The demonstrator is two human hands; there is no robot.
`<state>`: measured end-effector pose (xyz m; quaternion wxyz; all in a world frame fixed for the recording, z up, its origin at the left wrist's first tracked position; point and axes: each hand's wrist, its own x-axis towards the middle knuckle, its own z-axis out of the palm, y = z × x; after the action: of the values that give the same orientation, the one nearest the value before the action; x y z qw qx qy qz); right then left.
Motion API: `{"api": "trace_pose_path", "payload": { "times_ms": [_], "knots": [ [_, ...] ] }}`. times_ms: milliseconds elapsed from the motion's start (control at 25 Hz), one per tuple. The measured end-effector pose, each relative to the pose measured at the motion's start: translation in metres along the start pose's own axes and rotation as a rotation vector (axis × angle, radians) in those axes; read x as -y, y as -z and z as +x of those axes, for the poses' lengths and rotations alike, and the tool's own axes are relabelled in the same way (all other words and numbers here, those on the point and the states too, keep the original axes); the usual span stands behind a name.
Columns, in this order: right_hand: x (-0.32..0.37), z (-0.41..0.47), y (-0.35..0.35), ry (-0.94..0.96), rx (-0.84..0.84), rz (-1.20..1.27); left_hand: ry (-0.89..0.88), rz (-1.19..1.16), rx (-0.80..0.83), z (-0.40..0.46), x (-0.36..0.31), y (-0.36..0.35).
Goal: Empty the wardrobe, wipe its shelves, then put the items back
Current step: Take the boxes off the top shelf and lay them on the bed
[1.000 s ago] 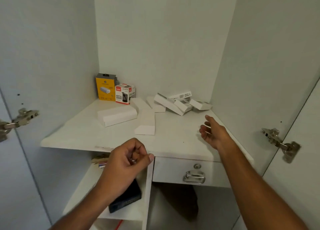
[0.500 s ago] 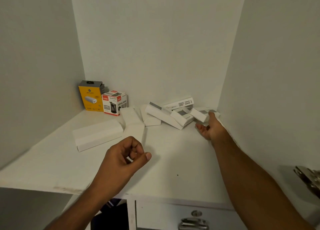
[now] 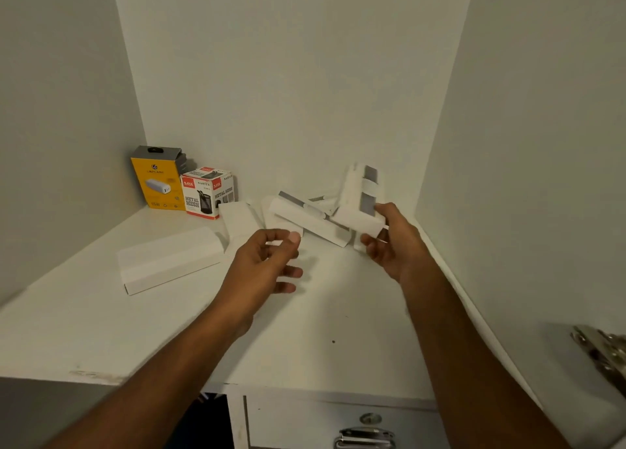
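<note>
The right hand (image 3: 389, 242) grips a white box (image 3: 359, 208) standing upright at the far right; the left hand (image 3: 267, 262), loosely curled and empty, hovers nearer the flat boxes (image 3: 169, 260).

The single head-worn camera looks forward and down, close over the wardrobe shelf (image 3: 338, 313) (wide-angle, so walls bow).

Two boxes (image 3: 183, 187) far left on the shelf (image 3: 101, 330), long carton (image 3: 169, 259) nearer, pile of cartons (image 3: 305, 218) far right, drawer (image 3: 338, 425) underneath.
</note>
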<state>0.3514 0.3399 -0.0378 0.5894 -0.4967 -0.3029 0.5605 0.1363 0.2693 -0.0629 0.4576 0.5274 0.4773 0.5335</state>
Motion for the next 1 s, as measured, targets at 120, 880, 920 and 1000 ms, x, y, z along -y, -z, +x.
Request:
{"api": "trace_pose_path", "payload": {
  "times_ms": [120, 880, 920, 1000],
  "knots": [
    [-0.008, -0.039, -0.02, 0.027, 0.201, -0.214, 0.11, -0.163, 0.019, 0.002, -0.006, -0.014],
    [-0.02, 0.114, 0.045, 0.079, -0.501, -1.27, 0.079, -0.344, -0.155, -0.049, 0.021, 0.045],
    [-0.017, 0.112, 0.048, 0.09, -0.511, -1.239, 0.075, -0.348, -0.159, -0.053, 0.022, 0.048],
    [-0.007, 0.103, 0.055, 0.121, -0.503, -1.142, 0.068, -0.365, -0.16, -0.062, 0.024, 0.053]
  ]
}}
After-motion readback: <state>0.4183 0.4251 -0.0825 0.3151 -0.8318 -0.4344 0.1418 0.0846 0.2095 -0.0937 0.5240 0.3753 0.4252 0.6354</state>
